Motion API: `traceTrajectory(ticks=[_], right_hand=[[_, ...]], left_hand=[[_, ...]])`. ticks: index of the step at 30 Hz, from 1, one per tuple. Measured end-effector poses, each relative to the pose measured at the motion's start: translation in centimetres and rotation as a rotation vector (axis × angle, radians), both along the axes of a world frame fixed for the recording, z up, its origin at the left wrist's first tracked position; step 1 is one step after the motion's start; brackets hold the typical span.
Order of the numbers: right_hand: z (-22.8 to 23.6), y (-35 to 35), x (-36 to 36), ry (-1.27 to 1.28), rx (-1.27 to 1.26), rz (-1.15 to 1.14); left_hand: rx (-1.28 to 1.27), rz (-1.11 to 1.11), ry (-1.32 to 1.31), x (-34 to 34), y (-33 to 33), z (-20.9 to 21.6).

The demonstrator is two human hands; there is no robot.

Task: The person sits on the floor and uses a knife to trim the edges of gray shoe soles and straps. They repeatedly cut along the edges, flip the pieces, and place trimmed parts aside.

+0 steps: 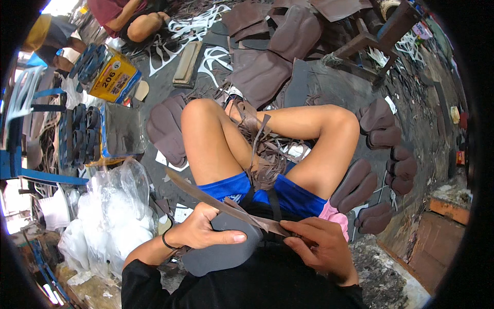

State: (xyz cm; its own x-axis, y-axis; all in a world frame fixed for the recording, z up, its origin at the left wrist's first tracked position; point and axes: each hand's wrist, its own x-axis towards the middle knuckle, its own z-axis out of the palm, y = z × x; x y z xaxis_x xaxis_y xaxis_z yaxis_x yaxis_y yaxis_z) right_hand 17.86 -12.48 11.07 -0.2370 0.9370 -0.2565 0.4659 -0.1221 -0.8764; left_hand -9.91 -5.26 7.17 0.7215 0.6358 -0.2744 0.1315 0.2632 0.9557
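My left hand, near my lap, is closed on a grey shoe sole, its thumb lying flat across the upper face. A long, thin, curved brown-grey piece runs along the sole's far edge; whether it is a blade or a trimmed strip I cannot tell. At its right end my right hand pinches it, with the fingers bent and the fingertips partly hidden. Between my thighs hangs a tangle of dark brown trimmed strips.
Brown soles lie in stacks beside my right leg and in a pile by my left knee. Larger brown sheets spread ahead. Clear plastic bags stand at left, near a yellow box. Another person crouches far left.
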Motion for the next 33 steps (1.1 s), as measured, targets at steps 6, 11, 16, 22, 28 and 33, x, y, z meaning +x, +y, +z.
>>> traceTrajectory(ticks=[6,11,16,22,28,33], right_hand=[[-0.6,1.4,-0.9,0.070,0.032,0.027],[-1.2,0.2,-0.4,0.145,0.006,0.005],[-1.6,1.3,-1.0,0.131,0.027,0.019],[-5.2,1.3,0.9,0.313,-0.001,-0.478],[-5.7,0.7,1.9,0.232,0.204,-0.668],[-5.8,-1.2,0.7,-0.130,0.324,-0.668]], left_hand=[[-0.022,-0.041,-0.033,1.4,-0.4,0.2],[-0.039,-0.081,-0.019,0.9,-0.5,0.6],[-0.002,-0.101,-0.070,2.1,-0.8,0.2],[0.139,0.658,-0.071,-0.8,3.5,1.4],[-0.205,0.926,-0.410,7.1,5.2,-2.8],[-0.630,0.834,-0.709,11.9,4.6,-5.8]])
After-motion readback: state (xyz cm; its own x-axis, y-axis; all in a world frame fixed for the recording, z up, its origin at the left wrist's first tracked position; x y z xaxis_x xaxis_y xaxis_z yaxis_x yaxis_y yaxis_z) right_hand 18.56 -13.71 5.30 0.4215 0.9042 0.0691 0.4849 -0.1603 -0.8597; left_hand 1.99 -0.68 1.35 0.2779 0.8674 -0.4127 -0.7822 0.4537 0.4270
